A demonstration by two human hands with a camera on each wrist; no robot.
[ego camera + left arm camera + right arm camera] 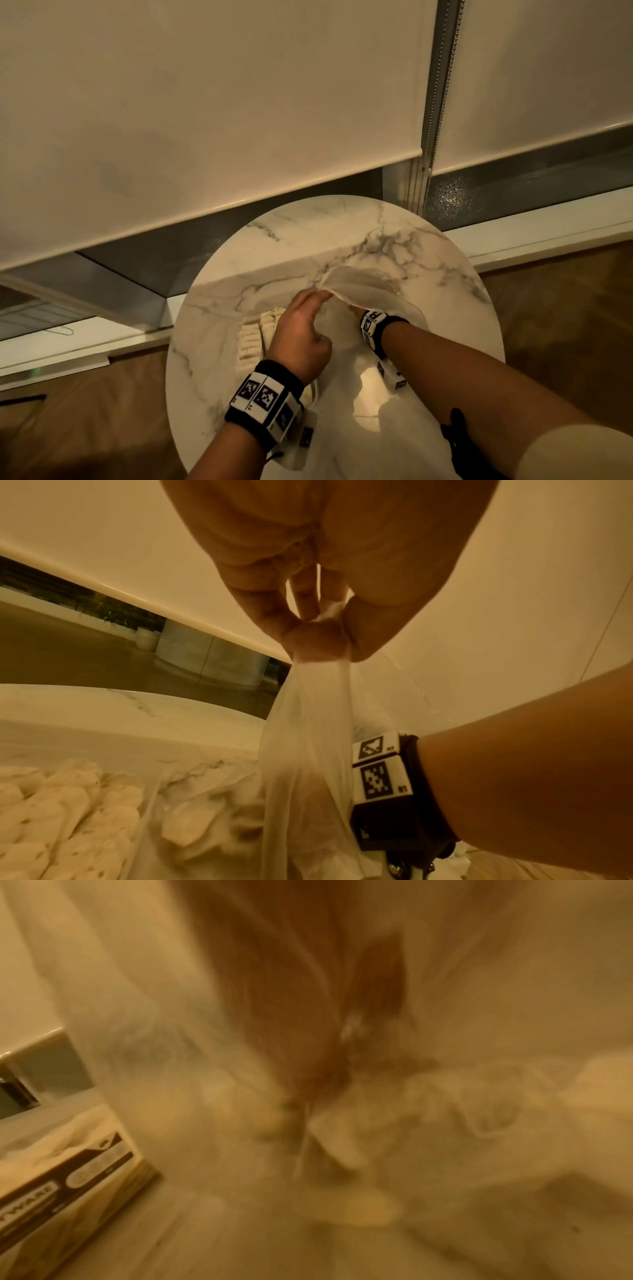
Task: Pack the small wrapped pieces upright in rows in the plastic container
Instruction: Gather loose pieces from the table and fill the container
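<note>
Rows of pieces (68, 818) already fill container (239, 346). My left hand (301, 335) pinches bag (370, 291) open; right hand inside, grip unreadable. More remains, I judge.

White grey-veined marble table (359, 226), cream wrapped pieces (251, 339), translucent whitish bag (363, 287), black-and-white checkered wristbands (263, 397).

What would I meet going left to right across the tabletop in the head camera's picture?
Container of wrapped pieces → left hand pinching the plastic bag → right wrist band, its hand hidden inside the bag.
</note>
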